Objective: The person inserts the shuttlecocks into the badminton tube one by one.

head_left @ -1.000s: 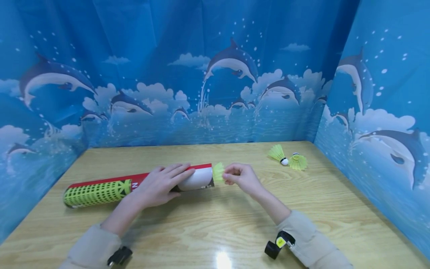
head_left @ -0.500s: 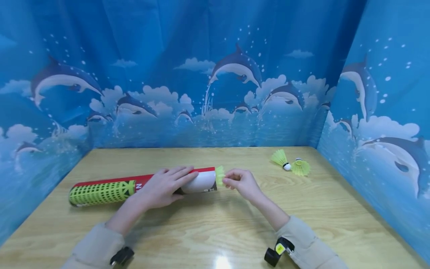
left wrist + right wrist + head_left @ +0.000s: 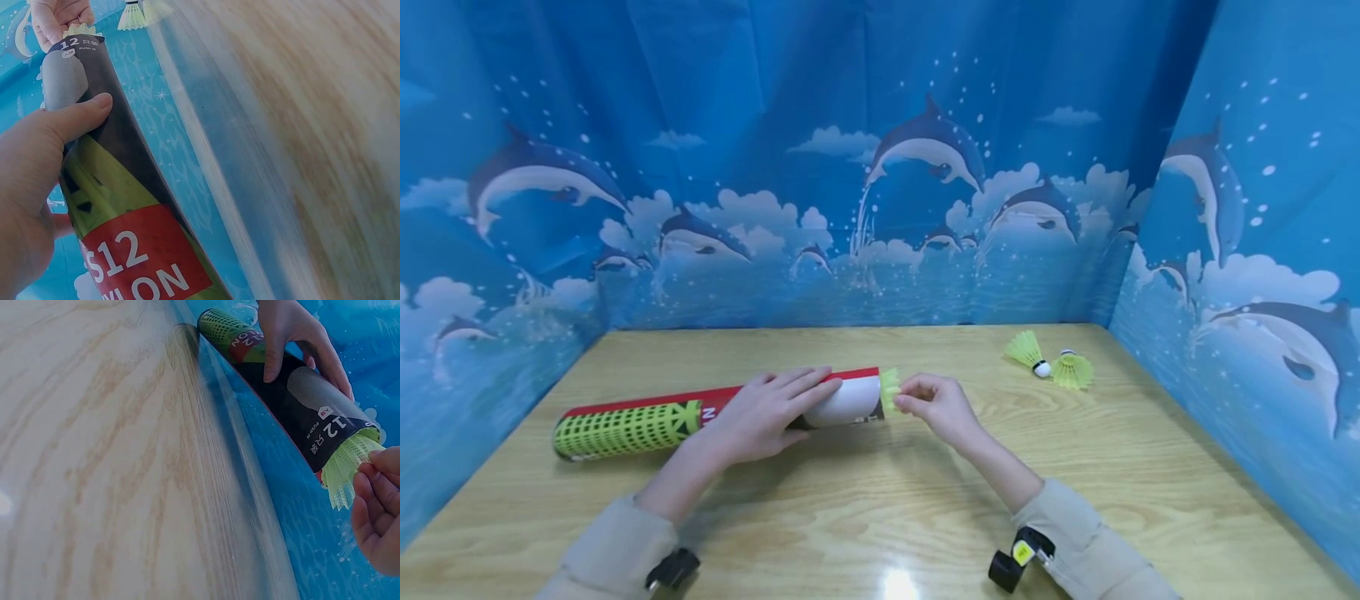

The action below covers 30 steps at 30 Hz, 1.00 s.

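Observation:
A printed shuttlecock tube (image 3: 842, 402) in red, black, white and green lies across the table. My left hand (image 3: 763, 417) grips it around the middle, thumb on the near side, as the left wrist view shows. From the tube's right end sticks the yellow skirt of a shuttlecock (image 3: 347, 464); its cork lies hidden inside. My right hand (image 3: 943, 408) pinches the edge of that skirt between thumb and fingers. Several fingers of the right hand (image 3: 381, 509) are curled in the right wrist view.
Two more yellow shuttlecocks, one on its side (image 3: 1024, 353) and one with its skirt facing me (image 3: 1072, 371), lie at the table's back right. A blue dolphin-print curtain (image 3: 775, 167) stands behind and along the sides of the wooden table (image 3: 850, 508).
The shuttlecock sits slightly deeper in the tube, with less skirt sticking out. My right hand is a little closer to the tube's end. My left hand keeps its grip.

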Tool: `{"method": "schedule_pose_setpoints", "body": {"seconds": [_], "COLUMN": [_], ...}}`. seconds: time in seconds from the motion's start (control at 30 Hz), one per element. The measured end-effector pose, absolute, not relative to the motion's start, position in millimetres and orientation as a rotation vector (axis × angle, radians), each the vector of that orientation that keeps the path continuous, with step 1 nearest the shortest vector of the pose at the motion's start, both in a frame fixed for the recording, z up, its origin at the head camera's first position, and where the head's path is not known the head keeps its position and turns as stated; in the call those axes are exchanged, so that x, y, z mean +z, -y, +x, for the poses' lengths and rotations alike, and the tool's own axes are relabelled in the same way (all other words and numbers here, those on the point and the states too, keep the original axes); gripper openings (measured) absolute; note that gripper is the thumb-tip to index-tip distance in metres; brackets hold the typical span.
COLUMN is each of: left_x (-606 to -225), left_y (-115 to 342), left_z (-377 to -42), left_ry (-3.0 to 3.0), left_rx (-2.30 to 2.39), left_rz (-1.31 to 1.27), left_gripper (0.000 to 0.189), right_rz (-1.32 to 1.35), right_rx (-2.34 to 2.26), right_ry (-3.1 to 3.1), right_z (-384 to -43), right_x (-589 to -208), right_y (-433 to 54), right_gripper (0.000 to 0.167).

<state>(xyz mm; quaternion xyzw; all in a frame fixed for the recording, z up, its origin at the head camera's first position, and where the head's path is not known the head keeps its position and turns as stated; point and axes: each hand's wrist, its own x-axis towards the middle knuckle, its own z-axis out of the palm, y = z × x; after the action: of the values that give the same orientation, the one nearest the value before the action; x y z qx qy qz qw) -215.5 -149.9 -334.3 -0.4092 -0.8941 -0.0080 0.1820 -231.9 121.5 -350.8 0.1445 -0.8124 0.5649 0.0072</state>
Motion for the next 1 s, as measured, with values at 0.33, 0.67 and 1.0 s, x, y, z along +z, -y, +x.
{"method": "schedule_pose_setpoints", "body": {"seconds": [0.33,0.67,1.0], "left_x": [-334.9,-334.8,-335.7], "left_y": [149.7,149.7,149.5], "left_z": [-215.4,-215.4,-215.3], "left_ry": [2.524,2.495,2.497], "left_rx": [-0.019,-0.027,-0.021], "left_rz": [-1.132,-1.156,-1.150], "left_gripper": [0.084,0.084,0.084], "right_rz": [0.520,0.618,0.613], "right_rx": [1.797,1.740,1.731], "right_ry": [2.486,2.466,2.498], "right_z": [-232.1,-231.2,-231.1], "right_x": [-351.0,-352.4,-351.1], "right_y": [-117.2,-112.2,-107.2], "right_gripper": [0.010,0.010,0.011]}}
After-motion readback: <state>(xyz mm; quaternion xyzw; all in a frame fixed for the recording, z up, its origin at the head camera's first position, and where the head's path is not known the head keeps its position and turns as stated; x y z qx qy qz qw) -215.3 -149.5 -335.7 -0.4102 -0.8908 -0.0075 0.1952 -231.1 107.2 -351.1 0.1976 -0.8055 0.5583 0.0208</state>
